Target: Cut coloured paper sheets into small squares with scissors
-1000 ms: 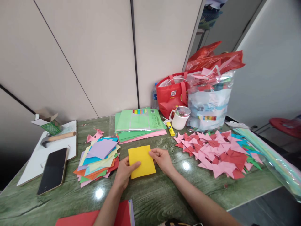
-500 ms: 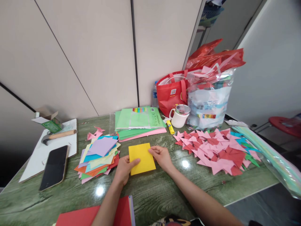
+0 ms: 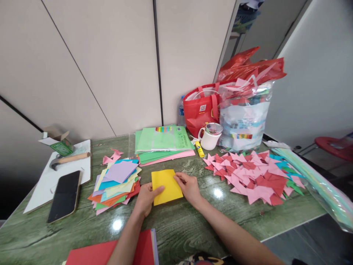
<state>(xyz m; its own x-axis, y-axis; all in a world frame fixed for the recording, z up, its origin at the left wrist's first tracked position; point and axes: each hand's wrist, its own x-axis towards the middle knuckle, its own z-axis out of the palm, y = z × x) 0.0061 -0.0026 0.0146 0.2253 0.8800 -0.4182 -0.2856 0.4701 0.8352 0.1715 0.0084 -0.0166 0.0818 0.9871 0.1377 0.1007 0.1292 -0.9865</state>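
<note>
A yellow square sheet of paper [image 3: 165, 185] lies on the green marbled table [image 3: 179, 224] in front of me. My left hand [image 3: 146, 198] pinches its lower left edge, thumb on top. On the sheet's right edge rests my right hand [image 3: 189, 187], its fingers curled and pressing on the paper. Just left of the sheet sits a loose stack of coloured paper squares [image 3: 117, 182].
A pile of folded pink and red paper shapes [image 3: 253, 178] lies at right. Behind are green paper packs [image 3: 162, 143], a glue stick [image 3: 199, 149], a white mug [image 3: 209, 138], a red bag [image 3: 201, 110] and a plastic bag [image 3: 245, 121]. A phone [image 3: 64, 195], hammer [image 3: 68, 160] and board sit left.
Both hands stay on the yellow sheet; my right fingers have shifted slightly inward along its right edge. The view has moved a little.
</note>
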